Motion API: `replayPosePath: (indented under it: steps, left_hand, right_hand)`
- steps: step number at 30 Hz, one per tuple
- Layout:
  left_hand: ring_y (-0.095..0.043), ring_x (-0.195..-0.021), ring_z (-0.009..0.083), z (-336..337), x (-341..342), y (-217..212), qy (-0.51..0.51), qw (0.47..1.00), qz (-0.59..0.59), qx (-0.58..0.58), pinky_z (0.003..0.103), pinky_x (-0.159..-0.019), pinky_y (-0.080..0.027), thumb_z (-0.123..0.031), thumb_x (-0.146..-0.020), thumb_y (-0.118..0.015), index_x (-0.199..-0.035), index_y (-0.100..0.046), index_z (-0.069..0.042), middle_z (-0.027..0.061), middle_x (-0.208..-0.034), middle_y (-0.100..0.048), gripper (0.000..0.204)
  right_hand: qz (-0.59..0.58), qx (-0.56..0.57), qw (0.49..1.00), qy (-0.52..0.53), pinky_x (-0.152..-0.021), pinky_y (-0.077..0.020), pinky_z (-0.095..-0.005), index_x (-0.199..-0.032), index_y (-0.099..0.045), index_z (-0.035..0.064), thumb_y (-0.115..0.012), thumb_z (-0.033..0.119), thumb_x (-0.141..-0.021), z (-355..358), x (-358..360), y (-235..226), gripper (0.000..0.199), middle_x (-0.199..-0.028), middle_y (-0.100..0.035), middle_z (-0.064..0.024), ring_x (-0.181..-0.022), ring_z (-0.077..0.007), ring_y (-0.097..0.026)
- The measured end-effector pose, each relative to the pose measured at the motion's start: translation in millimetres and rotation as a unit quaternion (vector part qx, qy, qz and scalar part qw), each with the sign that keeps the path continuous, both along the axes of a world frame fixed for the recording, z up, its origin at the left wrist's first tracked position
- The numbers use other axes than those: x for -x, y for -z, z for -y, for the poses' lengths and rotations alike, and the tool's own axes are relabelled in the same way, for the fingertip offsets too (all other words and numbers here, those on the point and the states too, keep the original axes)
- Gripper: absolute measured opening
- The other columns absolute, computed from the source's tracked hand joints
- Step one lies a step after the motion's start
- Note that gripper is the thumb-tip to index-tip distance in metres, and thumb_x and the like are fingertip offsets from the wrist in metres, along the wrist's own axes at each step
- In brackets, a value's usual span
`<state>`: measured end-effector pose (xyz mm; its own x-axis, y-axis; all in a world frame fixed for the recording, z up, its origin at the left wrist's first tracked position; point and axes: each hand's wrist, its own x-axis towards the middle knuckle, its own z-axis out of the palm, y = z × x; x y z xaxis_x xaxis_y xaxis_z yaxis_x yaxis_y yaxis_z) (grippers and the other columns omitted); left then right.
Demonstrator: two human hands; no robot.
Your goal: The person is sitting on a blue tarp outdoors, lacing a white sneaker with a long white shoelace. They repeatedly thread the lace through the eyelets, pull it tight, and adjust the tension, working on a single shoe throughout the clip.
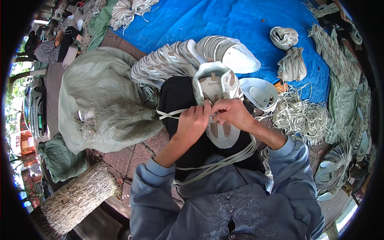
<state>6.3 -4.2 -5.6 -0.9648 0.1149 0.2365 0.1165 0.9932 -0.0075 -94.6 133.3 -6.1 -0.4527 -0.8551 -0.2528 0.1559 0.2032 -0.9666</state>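
While both hands meet at centre frame, the left hand (193, 122) is curled nearly closed, pinching a flat white lace (170, 114) that trails toward the left. Beside it, the right hand (231, 112) is likewise closed, fingertips gripping the lacing area of a white shoe upper (216, 84) lying on the lap. Further loose laces (298, 114) lie heaped at right, on a blue tarpaulin (224, 20).

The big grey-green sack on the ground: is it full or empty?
Full. The sack bulges into a rounded mound, and its gathered mouth lies beside the left hand. Its contents are hidden.
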Motion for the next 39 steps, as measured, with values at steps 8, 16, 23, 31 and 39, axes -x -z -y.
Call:
replayPosePath:
  steps: [8, 16, 23, 31, 39]
  left_hand:
    - [-0.060, -0.050, 0.0220, 12.7, 40.9, -31.5, -0.049, 0.935, 0.308, -0.168, 0.031, -0.045, -0.046, -0.009, -0.070, -0.054, -0.074, -0.055, 0.003, 0.0113, -0.051, -0.054, 0.013]
    - [-0.059, -0.054, 0.0247, 0.3, 44.7, -21.2, 0.043, 0.972, 0.230, -0.011, 0.034, -0.049, -0.046, -0.007, -0.068, -0.055, -0.065, -0.053, -0.001, 0.0117, -0.053, -0.054, 0.007]
    - [-0.050, -0.055, 0.0214, -12.7, 61.7, -40.6, 0.177, 0.984, -0.016, 0.027, 0.032, -0.053, -0.043, -0.009, -0.064, -0.058, -0.066, -0.048, -0.005, 0.0048, -0.056, -0.048, 0.011]
    - [-0.059, -0.061, 0.0318, -23.1, 67.6, -20.1, -0.092, 0.961, 0.190, -0.178, 0.041, -0.057, -0.046, -0.012, -0.074, -0.055, -0.076, -0.056, -0.005, 0.0147, -0.063, -0.059, 0.007]
    - [-0.058, -0.065, 0.0320, -24.7, 78.7, -7.1, -0.093, 0.924, 0.231, -0.289, 0.040, -0.061, -0.045, -0.011, -0.068, -0.053, -0.069, -0.062, -0.003, 0.0165, -0.068, -0.059, 0.012]
  right_hand:
    - [-0.004, 0.027, 0.999, 0.039, -0.049, -0.0412, -0.0207, -0.087, -0.063, -0.0026, -0.058, 0.001, -0.075, -18.4, 9.0, 14.7, 0.013, -0.074, -0.060, -0.0072, -0.052, -0.0089, -0.053]
    - [-0.050, 0.020, 0.984, 0.169, -0.041, -0.0334, -0.0194, -0.087, -0.063, -0.0003, -0.058, -0.001, -0.076, -39.6, 17.0, 12.3, 0.012, -0.068, -0.058, -0.0032, -0.047, -0.0044, -0.041]
    - [-0.259, 0.081, 0.951, 0.146, -0.050, -0.0423, -0.0240, -0.081, -0.063, 0.0012, -0.062, 0.003, -0.071, -43.3, 21.8, 40.7, 0.010, -0.068, -0.059, -0.0067, -0.054, -0.0117, -0.052]
    - [-0.454, 0.006, 0.887, 0.080, -0.053, -0.0461, -0.0328, -0.069, -0.059, 0.0051, -0.062, 0.011, -0.068, -43.6, 30.7, 32.9, 0.007, -0.066, -0.058, -0.0080, -0.060, -0.0250, -0.058]
    - [-0.604, -0.051, 0.795, 0.011, -0.044, -0.0448, -0.0344, -0.059, -0.054, 0.0048, -0.053, 0.011, -0.062, -32.0, 31.2, 27.6, 0.007, -0.058, -0.054, -0.0087, -0.050, -0.0235, -0.056]
